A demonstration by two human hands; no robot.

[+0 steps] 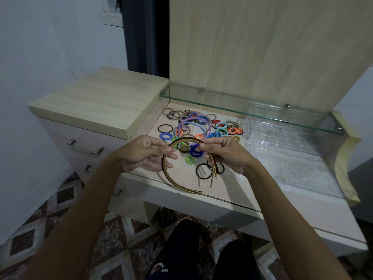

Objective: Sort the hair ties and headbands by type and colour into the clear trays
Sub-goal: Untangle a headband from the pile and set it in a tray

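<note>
Above the desk's (232, 190) front edge, brown headbands (173, 179) are pinched by the left hand (144, 154) and right hand (224, 152), near the hair-tie pile (198, 126); clear trays (290, 136) sit right.

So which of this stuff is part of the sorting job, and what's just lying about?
Job:
- brown headbands, held by left hand and right hand
- purple headbands
- coloured hair ties
- black hair ties
- clear trays

Not the job:
- glass shelf
- drawer unit
- drawer handle
</note>
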